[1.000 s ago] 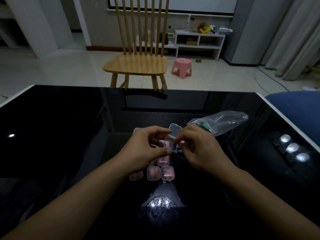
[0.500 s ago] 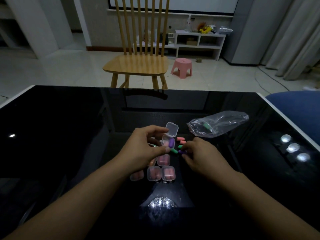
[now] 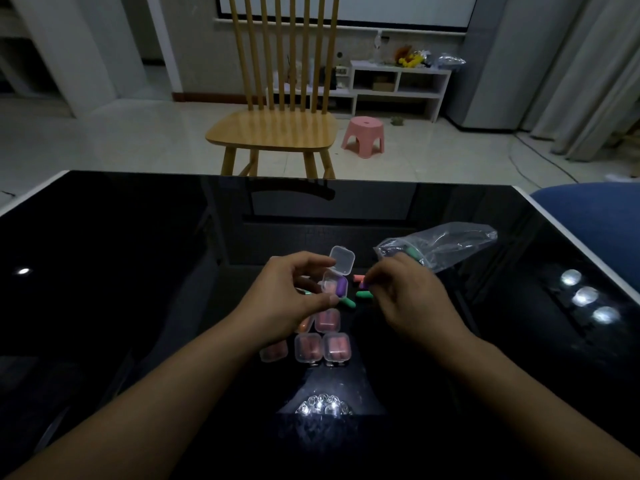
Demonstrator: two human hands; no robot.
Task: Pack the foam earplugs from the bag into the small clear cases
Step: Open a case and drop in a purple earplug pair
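Left hand [image 3: 294,296] pinches the open case [image 3: 334,285], purple earplug [image 3: 342,285] inside; right hand [image 3: 398,292] pinches another beside it. Best seat it alongside before closing.

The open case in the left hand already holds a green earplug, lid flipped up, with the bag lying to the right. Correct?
Not quite. The head view shows the earplug in the open case is purple, not green. The left hand does hold that case with its lid up, and the bag lies to the right.
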